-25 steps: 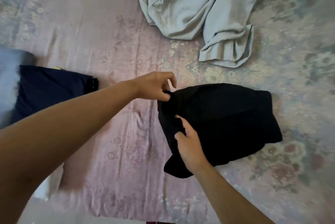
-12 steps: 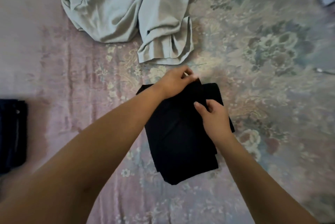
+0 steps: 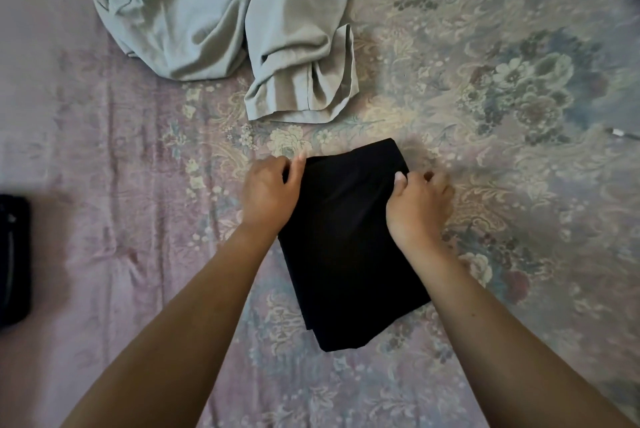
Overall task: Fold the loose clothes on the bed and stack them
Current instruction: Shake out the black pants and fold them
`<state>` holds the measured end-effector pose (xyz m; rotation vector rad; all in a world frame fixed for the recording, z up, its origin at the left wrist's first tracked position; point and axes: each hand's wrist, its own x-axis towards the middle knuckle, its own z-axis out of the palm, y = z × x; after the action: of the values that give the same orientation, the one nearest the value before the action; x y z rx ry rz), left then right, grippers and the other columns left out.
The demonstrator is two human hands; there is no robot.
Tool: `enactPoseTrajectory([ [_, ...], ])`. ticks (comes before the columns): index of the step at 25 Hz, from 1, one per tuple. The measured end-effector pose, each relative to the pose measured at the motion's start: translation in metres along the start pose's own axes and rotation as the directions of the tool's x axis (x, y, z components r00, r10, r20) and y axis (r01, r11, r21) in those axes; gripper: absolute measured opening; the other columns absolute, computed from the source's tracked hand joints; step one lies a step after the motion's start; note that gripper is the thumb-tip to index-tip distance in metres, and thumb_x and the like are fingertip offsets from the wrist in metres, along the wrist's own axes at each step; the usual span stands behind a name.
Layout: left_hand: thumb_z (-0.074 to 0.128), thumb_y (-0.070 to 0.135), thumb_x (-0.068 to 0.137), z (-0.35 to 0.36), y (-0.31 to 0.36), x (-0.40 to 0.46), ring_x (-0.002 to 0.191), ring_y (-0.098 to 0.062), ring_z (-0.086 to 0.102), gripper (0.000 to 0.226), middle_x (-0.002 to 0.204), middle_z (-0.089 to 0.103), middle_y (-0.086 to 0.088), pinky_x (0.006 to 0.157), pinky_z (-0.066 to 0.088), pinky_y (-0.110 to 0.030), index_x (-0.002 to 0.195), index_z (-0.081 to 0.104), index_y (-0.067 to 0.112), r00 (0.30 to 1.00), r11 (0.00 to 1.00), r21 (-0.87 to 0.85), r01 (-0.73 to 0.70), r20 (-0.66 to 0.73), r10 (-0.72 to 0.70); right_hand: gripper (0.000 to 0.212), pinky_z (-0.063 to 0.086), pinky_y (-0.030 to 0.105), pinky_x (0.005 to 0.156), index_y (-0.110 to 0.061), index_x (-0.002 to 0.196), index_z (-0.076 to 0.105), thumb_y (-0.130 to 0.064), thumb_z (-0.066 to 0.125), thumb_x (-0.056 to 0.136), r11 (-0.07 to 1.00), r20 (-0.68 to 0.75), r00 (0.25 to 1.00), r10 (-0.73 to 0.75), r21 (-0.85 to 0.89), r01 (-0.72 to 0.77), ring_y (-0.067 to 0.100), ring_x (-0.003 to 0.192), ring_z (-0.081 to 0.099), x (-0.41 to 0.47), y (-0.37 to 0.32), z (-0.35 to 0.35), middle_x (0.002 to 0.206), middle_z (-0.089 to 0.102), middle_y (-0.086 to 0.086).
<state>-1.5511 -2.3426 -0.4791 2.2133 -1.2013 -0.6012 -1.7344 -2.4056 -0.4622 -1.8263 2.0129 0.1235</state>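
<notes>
A black garment, folded into a smooth, flat rectangle, lies on the floral bedspread between both hands: the left hand pinches its far left edge with curled fingers, and the right hand grips its far right corner, thumb on top. Beyond the hands sprawls a loose, rumpled pale grey-green garment (unfolded, cuffed hem nearest). Far left of the left hand, a dark folded item sits at the frame's edge.
</notes>
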Motion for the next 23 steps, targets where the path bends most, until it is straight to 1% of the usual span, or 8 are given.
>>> enactPoseTrajectory([
  [3, 0.041, 0.039, 0.099, 0.006, -0.003, 0.003, 0.047, -0.017, 0.045, 0.045, 0.052, 0.043, 0.003, 0.052, 0.030, -0.027, 0.062, 0.041, 0.014, 0.992, 0.993, 0.117, -0.012, 0.123, -0.003, 0.041, 0.036, 0.037, 0.090, 0.000, 0.115, 0.055, -0.031, 0.030, 0.103, 0.994, 0.060, 0.996, -0.064, 0.093, 0.058, 0.032, 0.110, 0.045, 0.003, 0.006, 0.003, 0.124, 0.047, 0.019],
  [7, 0.018, 0.039, 0.099, 0.010, 0.005, 0.005, 0.076, -0.026, 0.064, 0.051, 0.081, 0.066, -0.007, 0.085, 0.046, -0.040, 0.093, 0.060, 0.010, 0.983, 0.743, 0.653, -0.150, 0.177, 0.043, 0.040, 0.039, 0.037, 0.079, -0.001, 0.109, 0.054, -0.031, 0.028, 0.103, 0.966, -0.012, 0.972, -0.233, -0.121, 0.229, 0.030, 0.100, 0.052, 0.006, 0.012, 0.012, 0.110, 0.057, 0.016],
  [10, 0.038, 0.035, 0.098, 0.018, 0.020, -0.020, 0.107, -0.030, 0.059, 0.041, 0.112, 0.064, -0.013, 0.101, 0.041, -0.048, 0.118, 0.058, 0.006, 0.940, 0.871, 0.440, -0.219, -0.144, 0.309, 0.037, 0.038, 0.040, 0.075, 0.000, 0.101, 0.056, -0.028, 0.032, 0.102, 0.960, -0.079, 0.963, -0.258, -0.134, 0.247, 0.034, 0.095, 0.053, 0.008, 0.015, 0.015, 0.102, 0.059, 0.018],
  [13, 0.028, 0.054, 0.096, 0.041, 0.029, -0.094, 0.142, -0.034, 0.023, 0.064, 0.154, 0.028, -0.012, 0.112, 0.013, -0.061, 0.148, 0.029, 0.018, 0.935, 0.857, 0.378, -0.350, 0.093, 0.341, 0.036, 0.036, 0.042, 0.076, 0.005, 0.095, 0.057, -0.022, 0.034, 0.102, 0.954, -0.109, 0.948, -0.300, -0.038, 0.297, 0.038, 0.092, 0.053, 0.012, 0.022, 0.017, 0.098, 0.059, 0.024],
  [16, 0.031, 0.062, 0.091, 0.056, 0.010, -0.143, 0.142, -0.035, 0.024, 0.068, 0.156, 0.019, -0.009, 0.102, 0.021, -0.073, 0.149, 0.026, 0.027, 0.900, 0.736, 0.530, -0.422, 0.341, 0.271, 0.034, 0.035, 0.037, 0.075, 0.003, 0.098, 0.055, -0.020, 0.032, 0.103, 0.951, -0.044, 0.950, -0.308, -0.048, 0.306, 0.035, 0.094, 0.052, 0.017, 0.026, 0.019, 0.101, 0.058, 0.021],
  [18, 0.032, 0.063, 0.088, 0.060, 0.002, -0.145, 0.141, -0.035, 0.026, 0.070, 0.155, 0.020, -0.010, 0.100, 0.022, -0.075, 0.148, 0.025, 0.028, 0.907, 0.733, 0.549, -0.402, 0.347, 0.238, 0.027, 0.038, 0.039, 0.080, 0.003, 0.107, 0.054, -0.018, 0.037, 0.101, 0.944, -0.086, 0.948, -0.307, -0.152, 0.292, 0.036, 0.100, 0.053, 0.016, 0.024, 0.016, 0.109, 0.057, 0.022],
  [20, 0.035, 0.064, 0.087, 0.059, 0.006, -0.143, 0.142, -0.036, 0.021, 0.074, 0.155, 0.020, -0.013, 0.103, 0.016, -0.073, 0.149, 0.023, 0.026, 0.921, 0.771, 0.512, -0.380, 0.285, 0.265, 0.033, 0.041, 0.044, 0.094, 0.002, 0.125, 0.051, -0.010, 0.045, 0.094, 0.893, -0.267, 0.860, -0.434, -0.250, 0.373, 0.038, 0.117, 0.051, 0.008, 0.017, 0.012, 0.125, 0.054, 0.023],
  [23, 0.033, 0.057, 0.091, 0.054, 0.012, -0.130, 0.144, -0.035, 0.016, 0.073, 0.155, 0.021, -0.017, 0.111, 0.009, -0.066, 0.149, 0.024, 0.015, 0.935, 0.841, 0.413, -0.350, 0.097, 0.341, 0.047, 0.028, 0.045, 0.112, -0.005, 0.140, 0.041, -0.014, 0.043, 0.094, 0.556, -0.217, 0.512, -0.831, -0.318, 0.768, 0.034, 0.136, 0.035, -0.003, 0.013, 0.018, 0.144, 0.042, 0.019],
])
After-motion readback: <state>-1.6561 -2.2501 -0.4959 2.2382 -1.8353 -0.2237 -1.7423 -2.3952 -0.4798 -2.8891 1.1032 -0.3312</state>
